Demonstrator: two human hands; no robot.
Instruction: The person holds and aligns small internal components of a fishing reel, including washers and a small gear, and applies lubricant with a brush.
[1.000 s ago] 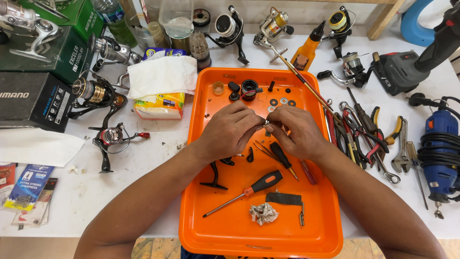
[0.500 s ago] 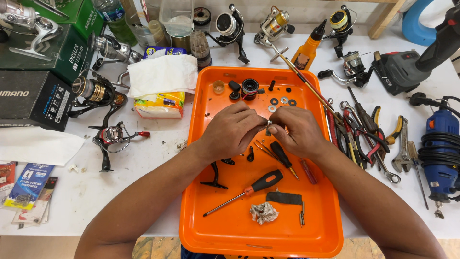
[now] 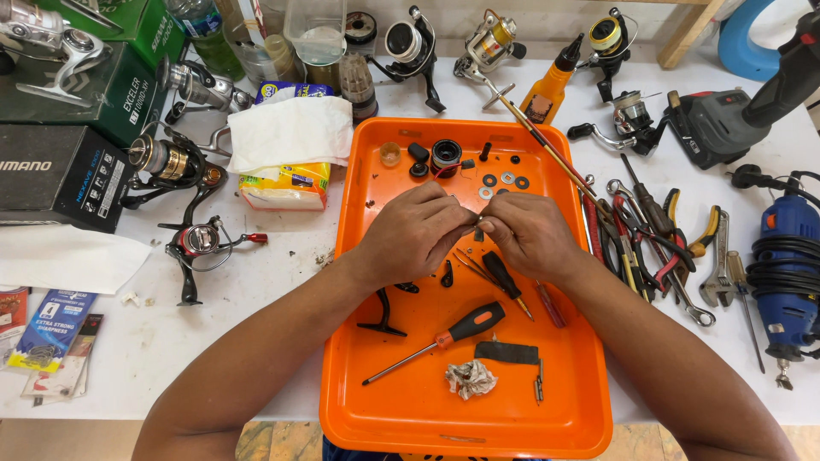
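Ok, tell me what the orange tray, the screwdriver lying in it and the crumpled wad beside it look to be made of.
Orange tray: likely moulded plastic, going by its uniform colour, rounded rim and soft sheen.
Screwdriver: bare grey metal shaft; the black and orange handle looks like matt plastic or rubber.
Crumpled wad: probably paper or tissue, whitish, creased and smudged; a thin rag is possible.

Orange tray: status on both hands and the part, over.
Left hand and right hand together over orange tray, both pinching a small part, mostly hidden. Black-handled screwdriver and crumpled wad lie below, apart from hands.
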